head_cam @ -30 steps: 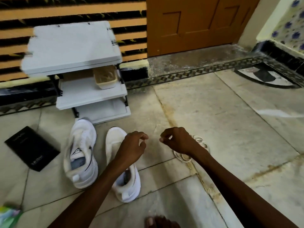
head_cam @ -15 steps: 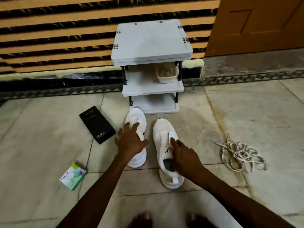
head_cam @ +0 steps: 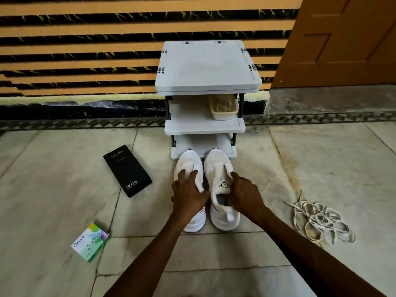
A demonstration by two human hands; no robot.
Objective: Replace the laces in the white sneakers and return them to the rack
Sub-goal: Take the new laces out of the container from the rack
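Marble floor (head_cam: 64, 168) before grey shoe rack (head_cam: 207, 67): left hand (head_cam: 188, 196), grip curled over left white sneaker (head_cam: 188, 161); right hand (head_cam: 246, 194), grip pinching right white sneaker (head_cam: 216, 163) at its collar; loose laces (head_cam: 319, 219) well apart.

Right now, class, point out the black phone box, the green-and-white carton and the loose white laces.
Black phone box (head_cam: 127, 173), head view, middle of lid.
Green-and-white carton (head_cam: 91, 242), head view, printed top face.
Loose white laces (head_cam: 319, 221), head view, tangled loops.
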